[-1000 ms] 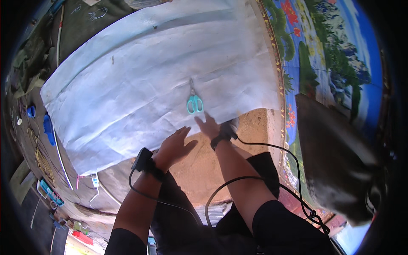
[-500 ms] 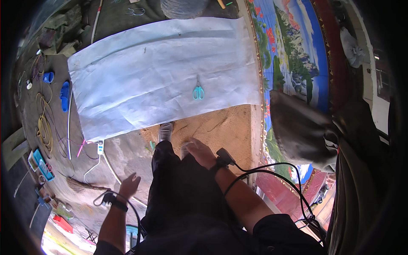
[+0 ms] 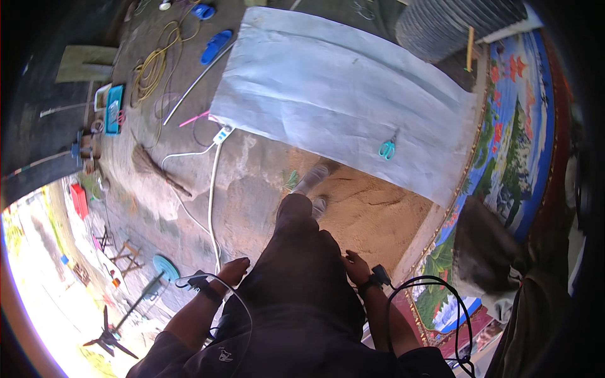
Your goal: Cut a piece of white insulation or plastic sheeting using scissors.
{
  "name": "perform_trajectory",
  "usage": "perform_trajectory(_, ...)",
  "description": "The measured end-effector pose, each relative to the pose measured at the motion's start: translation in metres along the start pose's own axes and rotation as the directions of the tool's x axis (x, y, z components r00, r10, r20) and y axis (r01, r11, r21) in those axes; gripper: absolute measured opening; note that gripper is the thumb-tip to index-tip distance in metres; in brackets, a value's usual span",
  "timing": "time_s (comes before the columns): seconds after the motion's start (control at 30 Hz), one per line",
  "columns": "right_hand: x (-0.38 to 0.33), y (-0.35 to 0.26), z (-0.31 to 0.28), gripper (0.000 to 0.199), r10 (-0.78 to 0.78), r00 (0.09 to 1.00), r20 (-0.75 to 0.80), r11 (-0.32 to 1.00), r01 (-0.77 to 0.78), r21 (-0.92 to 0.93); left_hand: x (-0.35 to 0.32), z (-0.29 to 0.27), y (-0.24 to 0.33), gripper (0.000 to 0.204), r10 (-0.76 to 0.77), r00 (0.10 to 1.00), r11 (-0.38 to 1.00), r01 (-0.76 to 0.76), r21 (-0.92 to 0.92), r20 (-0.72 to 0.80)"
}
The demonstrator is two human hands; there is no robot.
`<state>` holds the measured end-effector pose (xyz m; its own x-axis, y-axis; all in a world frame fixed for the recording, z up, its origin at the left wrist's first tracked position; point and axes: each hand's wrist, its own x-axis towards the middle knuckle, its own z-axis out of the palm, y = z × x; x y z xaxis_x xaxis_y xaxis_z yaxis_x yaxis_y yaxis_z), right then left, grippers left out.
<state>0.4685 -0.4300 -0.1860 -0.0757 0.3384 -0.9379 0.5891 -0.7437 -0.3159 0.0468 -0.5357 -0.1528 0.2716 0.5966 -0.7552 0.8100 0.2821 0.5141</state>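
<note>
My left hand (image 3: 234, 271) hangs beside my left thigh, its fingers loosely bent and nothing held in them. At the other side of my dark trousers (image 3: 291, 252), my right hand (image 3: 357, 268) is open and holds nothing. Both wrists wear dark straps with black devices and cables. Ahead, a large creased whitish sheet (image 3: 353, 82) is spread out flat. Turquoise-handled scissors (image 3: 387, 150) lie on it, well apart from both hands. My shoes (image 3: 312, 181) stand near the sheet's close edge, by brown sandy ground (image 3: 378, 214).
A white power strip (image 3: 222, 134) with a cable lies left of the sheet. A broom (image 3: 154, 169), yellow hose (image 3: 153, 66) and blue slippers (image 3: 216, 47) are farther left. A large grey ribbed roll (image 3: 457, 28) stands far right, near a colourful landscape panel (image 3: 513, 120).
My view has swung left, so the sheet and scissors appear farther right. My right hand has come back from in front of my legs to beside my thigh; my left hand is nearer my leg.
</note>
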Motion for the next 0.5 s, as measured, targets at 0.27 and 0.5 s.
perform_trajectory(0.27, -0.017, -0.009, 0.021, 0.057, 0.032, 0.997, 0.07, 0.984, -0.019, -0.18, -0.045, 0.035, -0.029, 0.038, -0.309, 0.95, 0.785, 0.279, -0.554, 0.041)
perform_trajectory(0.5, -0.017, -0.059, 0.07, 0.053, -0.079, 0.996, 0.048, 0.917, 0.091, -0.388, -0.08, 0.035, -0.096, 0.038, -0.337, 0.941, 0.912, 0.317, -0.262, -0.035)
